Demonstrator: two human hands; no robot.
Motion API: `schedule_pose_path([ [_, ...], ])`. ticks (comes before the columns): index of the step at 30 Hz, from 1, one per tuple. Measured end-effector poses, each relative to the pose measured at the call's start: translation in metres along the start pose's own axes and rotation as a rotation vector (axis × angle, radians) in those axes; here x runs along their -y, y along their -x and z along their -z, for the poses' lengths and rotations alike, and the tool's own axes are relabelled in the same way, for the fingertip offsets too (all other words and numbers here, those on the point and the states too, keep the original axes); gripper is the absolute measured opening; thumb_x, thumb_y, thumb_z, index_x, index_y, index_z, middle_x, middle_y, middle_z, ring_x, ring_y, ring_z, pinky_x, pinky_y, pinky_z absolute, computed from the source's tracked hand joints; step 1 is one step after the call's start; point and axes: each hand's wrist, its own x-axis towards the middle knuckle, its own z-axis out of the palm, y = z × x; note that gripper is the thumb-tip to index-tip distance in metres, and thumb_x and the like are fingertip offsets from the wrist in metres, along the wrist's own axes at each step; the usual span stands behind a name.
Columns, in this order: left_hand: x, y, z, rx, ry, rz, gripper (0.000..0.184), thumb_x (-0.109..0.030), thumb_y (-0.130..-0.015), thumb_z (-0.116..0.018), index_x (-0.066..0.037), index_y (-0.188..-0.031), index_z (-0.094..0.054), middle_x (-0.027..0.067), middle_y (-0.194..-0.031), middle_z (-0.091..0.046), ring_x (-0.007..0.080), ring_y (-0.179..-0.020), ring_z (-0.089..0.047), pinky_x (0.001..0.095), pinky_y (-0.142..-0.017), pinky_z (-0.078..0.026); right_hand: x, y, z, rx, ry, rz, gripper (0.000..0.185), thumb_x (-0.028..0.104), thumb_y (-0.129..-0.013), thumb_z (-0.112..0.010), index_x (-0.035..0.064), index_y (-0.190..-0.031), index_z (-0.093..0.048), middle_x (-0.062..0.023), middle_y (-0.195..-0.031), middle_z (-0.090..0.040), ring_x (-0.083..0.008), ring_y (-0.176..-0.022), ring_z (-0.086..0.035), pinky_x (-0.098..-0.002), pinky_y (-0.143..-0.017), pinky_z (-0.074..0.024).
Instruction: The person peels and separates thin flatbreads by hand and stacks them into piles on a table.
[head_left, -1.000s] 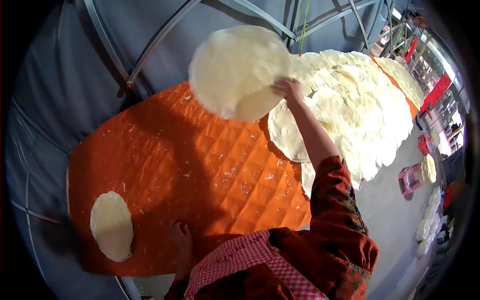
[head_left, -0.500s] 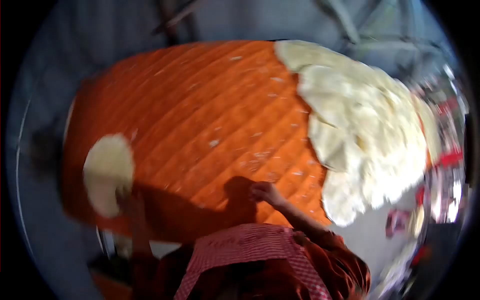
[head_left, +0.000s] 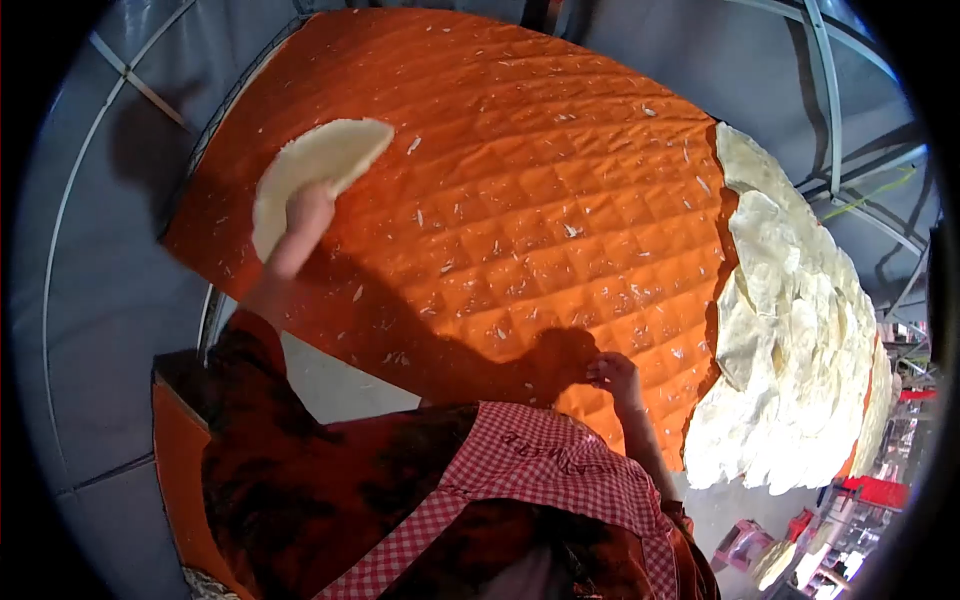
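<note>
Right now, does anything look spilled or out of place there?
Yes: pale flakes lie scattered over the orange cloth, away from the flat rounds heaped at the right. They look like broken crumbs.

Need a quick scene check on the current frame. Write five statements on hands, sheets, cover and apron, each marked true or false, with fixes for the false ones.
1. The left hand is at the lone pale sheet. True.
2. The right hand rests on the overlapping pale sheets. False: it is by the orange cover, short of those sheets.
3. The overlapping pale sheets lie at the right side of the view. True.
4. The orange cover has no flakes on it. False: small pale flakes are scattered over it.
5. The apron is plain blue. False: it is red-and-white checked.
</note>
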Motion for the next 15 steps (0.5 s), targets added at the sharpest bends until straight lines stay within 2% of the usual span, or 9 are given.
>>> schedule_pose_path([
  [2, -0.017, -0.034, 0.062, -0.076, 0.593, 0.174, 0.021, -0.017, -0.081, -0.060, -0.007, -0.098, -0.067, 0.0154, -0.086, -0.067, 0.0297, -0.084, -0.066, 0.0402, -0.071, -0.052, 0.001, -0.004, -0.001, -0.024, 0.030, -0.048, 0.018, 0.013, -0.093, -0.054, -0.0006, -0.105, -0.058, -0.0116, -0.088, -0.066, -0.0204, -0.077, -0.066, -0.0310, -0.064, -0.0530],
  [4, -0.046, -0.029, 0.147, 0.003, 1.292, 0.214, 0.026, -0.014, -0.079, -0.064, -0.001, -0.102, -0.063, 0.0142, -0.088, -0.067, 0.0252, -0.082, -0.066, 0.0362, -0.071, -0.053, 0.006, 0.000, -0.003, 0.008, 0.034, -0.005, 0.018, 0.012, -0.091, -0.056, -0.0006, -0.103, -0.059, -0.0098, -0.086, -0.066, -0.0182, -0.073, -0.066, -0.0285, -0.059, -0.0520],
  [7, -0.074, 0.010, 0.199, -0.084, 1.747, 0.291, 0.036, -0.011, -0.077, -0.069, 0.004, -0.107, -0.058, 0.0132, -0.098, -0.064, 0.0228, -0.086, -0.064, 0.0354, -0.073, -0.055, 0.019, 0.006, -0.004, 0.013, 0.123, 0.032, 0.019, 0.014, -0.090, -0.057, 0.0010, -0.103, -0.059, -0.0090, -0.088, -0.067, -0.0175, -0.074, -0.066, -0.0285, -0.059, -0.0515],
  [9, -0.089, 0.049, 0.185, -0.088, 1.915, 0.313, 0.046, -0.009, -0.075, -0.070, 0.004, -0.116, -0.053, 0.0153, -0.109, -0.061, 0.0252, -0.092, -0.063, 0.0371, -0.078, -0.055, 0.026, 0.017, -0.001, 0.003, 0.156, 0.058, 0.019, 0.016, -0.090, -0.058, 0.0020, -0.103, -0.060, -0.0084, -0.089, -0.067, -0.0172, -0.073, -0.066, -0.0288, -0.059, -0.0511],
  [11, -0.110, 0.086, 0.125, -0.006, 2.120, 0.334, 0.053, -0.006, -0.076, -0.067, 0.004, -0.125, -0.048, 0.0146, -0.118, -0.058, 0.0251, -0.105, -0.058, 0.0379, -0.090, -0.050, 0.019, 0.018, 0.014, -0.050, 0.081, 0.073, 0.021, 0.018, -0.089, -0.059, 0.0026, -0.103, -0.060, -0.0076, -0.089, -0.068, -0.0168, -0.074, -0.066, -0.0288, -0.059, -0.0508],
  [13, -0.144, 0.136, 0.069, 0.188, 2.245, 0.469, 0.046, -0.008, -0.082, -0.063, 0.002, -0.125, -0.050, 0.0112, -0.121, -0.057, 0.0229, -0.108, -0.056, 0.0377, -0.093, -0.047, 0.014, 0.027, 0.026, -0.122, 0.058, 0.075, 0.023, 0.022, -0.090, -0.059, 0.0039, -0.104, -0.060, -0.0070, -0.088, -0.068, -0.0169, -0.076, -0.067, -0.0293, -0.060, -0.0513],
  [14, -0.149, 0.157, 0.018, 0.373, 2.265, 0.486, 0.044, -0.010, -0.084, -0.061, 0.001, -0.125, -0.050, 0.0108, -0.119, -0.057, 0.0225, -0.107, -0.056, 0.0379, -0.091, -0.047, 0.015, 0.030, 0.030, -0.162, 0.072, 0.080, 0.024, 0.024, -0.090, -0.058, 0.0049, -0.105, -0.060, -0.0068, -0.087, -0.067, -0.0171, -0.078, -0.067, -0.0298, -0.061, -0.0520],
  [15, -0.164, 0.177, 0.003, 0.484, 2.053, 0.728, 0.043, -0.010, -0.085, -0.060, 0.000, -0.125, -0.050, 0.0101, -0.117, -0.058, 0.0224, -0.107, -0.056, 0.0375, -0.091, -0.047, 0.012, 0.030, 0.033, -0.216, 0.096, 0.082, 0.024, 0.024, -0.090, -0.058, 0.0045, -0.104, -0.060, -0.0064, -0.087, -0.067, -0.0166, -0.078, -0.067, -0.0290, -0.062, -0.0516],
])
